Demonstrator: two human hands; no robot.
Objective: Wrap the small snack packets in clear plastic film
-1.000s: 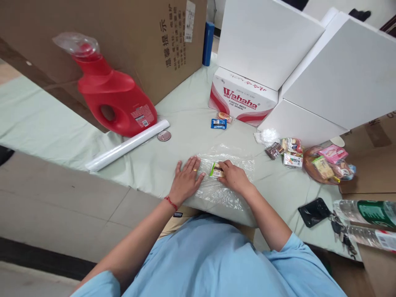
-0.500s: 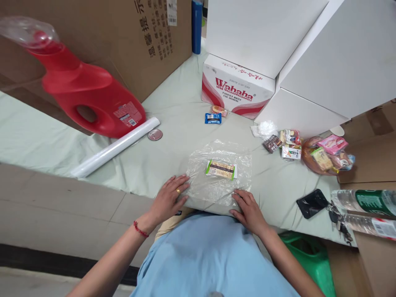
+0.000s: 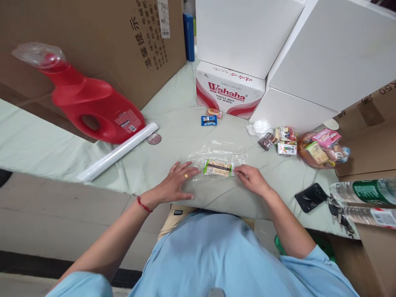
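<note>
Head view. The wrapped snack packet (image 3: 219,168) lies flat, lengthwise from side to side, on the clear plastic film (image 3: 216,147), which rests on the pale tablecloth (image 3: 173,140). Change in the last half second: the near part of the film, spread toward the person's body then, no longer extends there. It now appears turned up toward the packet; its exact fold line is hard to see. In judgement, the packet is partly enclosed, with the far part of the film yet loose.

Left hand (image 3: 175,183): spread, grasping nothing visible; fingertips at the film's left edge. Right hand (image 3: 253,179): fingers bent together beside the packet's right end; whether film is pinched between them cannot be told.

Markings, head view. The white-and-red carton (image 3: 229,93) reads "Wahaha", then "PURIFIED WATER FOR DRINKING". The large cardboard box (image 3: 102,45) at left carries the heading "温馨提示" above smaller Chinese lines; its white sticker (image 3: 163,18) is illegible. The right-hand cardboard box (image 3: 371,140) shows "50" near its upper edge. The red jug (image 3: 89,103) bears a label with a barcode, text too small. Print on the snack packet, including a barcode, cannot be read.
</note>
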